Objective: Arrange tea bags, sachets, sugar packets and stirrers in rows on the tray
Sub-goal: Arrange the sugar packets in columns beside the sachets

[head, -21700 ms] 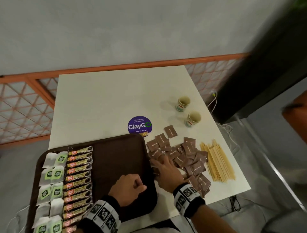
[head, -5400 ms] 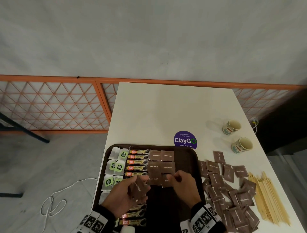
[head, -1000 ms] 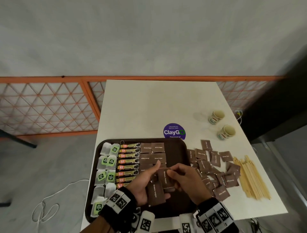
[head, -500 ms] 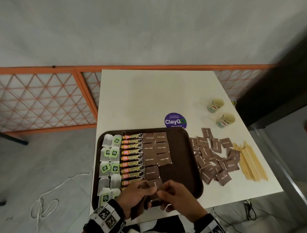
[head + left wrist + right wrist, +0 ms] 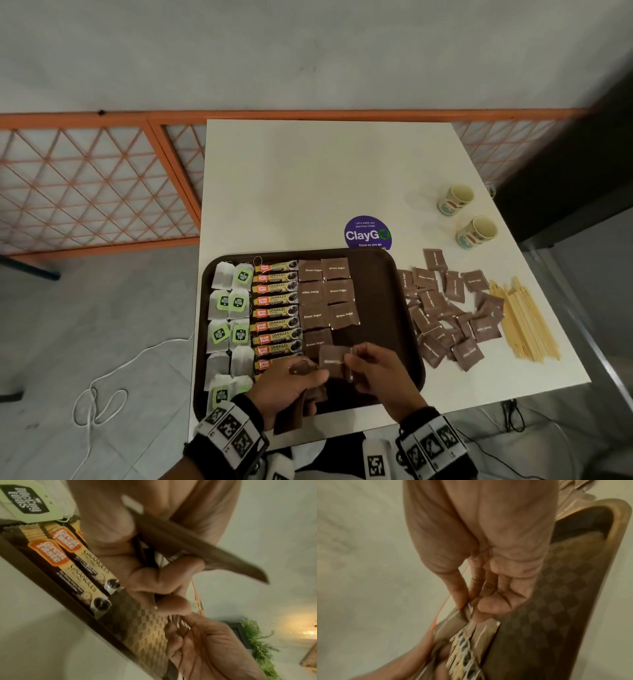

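I look down at a dark brown tray (image 5: pixel 394 274) on a white tabletop (image 5: pixel 308 178). Both my hands work over its near edge.

My left hand (image 5: pixel 291 380) has its fingers curled round a small stack of brown sugar packets (image 5: pixel 291 416); how many I cannot count, since my fingers cover most of them and the lowest one hangs past the tray's near rim. In the left wrist view one packet is a blurred brown streak across my palm.

My right hand (image 5: pixel 376 370) pinches a single brown sugar packet (image 5: pixel 332 358) by its edge, thumb against fingertips, just above the tray floor. The print on it is too smeared to read.

On the tray, from left to right: two columns of tea bags (image 5: pixel 227 308) with green tags, a column of coffee sachets (image 5: pixel 275 305), then two columns of placed sugar packets (image 5: pixel 325 294). My left hand hides the nearest sachets and whatever lies below the fourth row of sugar.

To the right of the tray, on the tabletop, lies a loose heap of sugar packets (image 5: pixel 448 308), overlapping so that many are half buried. Just beyond them is a bundle of wooden stirrers (image 5: pixel 524 322).

Farther back stand two paper cups (image 5: pixel 466 212), and a purple round sticker (image 5: pixel 368 233) whose near edge the tray covers.
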Demonstrator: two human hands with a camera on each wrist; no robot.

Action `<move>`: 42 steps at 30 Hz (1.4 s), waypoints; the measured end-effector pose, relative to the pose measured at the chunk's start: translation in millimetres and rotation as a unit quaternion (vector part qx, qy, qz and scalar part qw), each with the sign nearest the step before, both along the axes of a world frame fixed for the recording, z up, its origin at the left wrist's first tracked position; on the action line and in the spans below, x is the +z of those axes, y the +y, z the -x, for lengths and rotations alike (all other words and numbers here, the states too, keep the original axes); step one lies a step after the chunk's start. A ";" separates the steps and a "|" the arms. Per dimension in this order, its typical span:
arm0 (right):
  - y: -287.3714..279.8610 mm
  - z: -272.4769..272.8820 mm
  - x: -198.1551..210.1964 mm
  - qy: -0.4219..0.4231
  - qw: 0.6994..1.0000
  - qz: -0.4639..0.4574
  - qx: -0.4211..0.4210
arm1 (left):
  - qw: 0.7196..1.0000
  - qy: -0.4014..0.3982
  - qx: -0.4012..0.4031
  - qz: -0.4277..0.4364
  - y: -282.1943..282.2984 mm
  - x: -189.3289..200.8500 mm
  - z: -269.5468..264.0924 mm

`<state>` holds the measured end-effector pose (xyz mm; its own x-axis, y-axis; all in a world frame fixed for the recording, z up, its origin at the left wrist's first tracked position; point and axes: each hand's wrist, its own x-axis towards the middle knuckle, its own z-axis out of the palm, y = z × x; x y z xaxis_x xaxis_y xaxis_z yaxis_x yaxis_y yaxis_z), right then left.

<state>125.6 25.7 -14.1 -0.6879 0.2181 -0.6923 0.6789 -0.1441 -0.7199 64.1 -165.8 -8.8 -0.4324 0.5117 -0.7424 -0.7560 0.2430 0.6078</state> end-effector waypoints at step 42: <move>-32.4 9.5 59.2 0.097 0.990 0.004 0.098 | 0.995 0.059 0.069 -0.036 -23.2 45.3 13.1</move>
<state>116.1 -6.7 45.1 -0.8363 0.0627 -0.5447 0.5441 -0.0285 -0.8386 51.0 -189.0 36.5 -0.5852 0.4916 -0.6448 -0.7008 0.0934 0.7072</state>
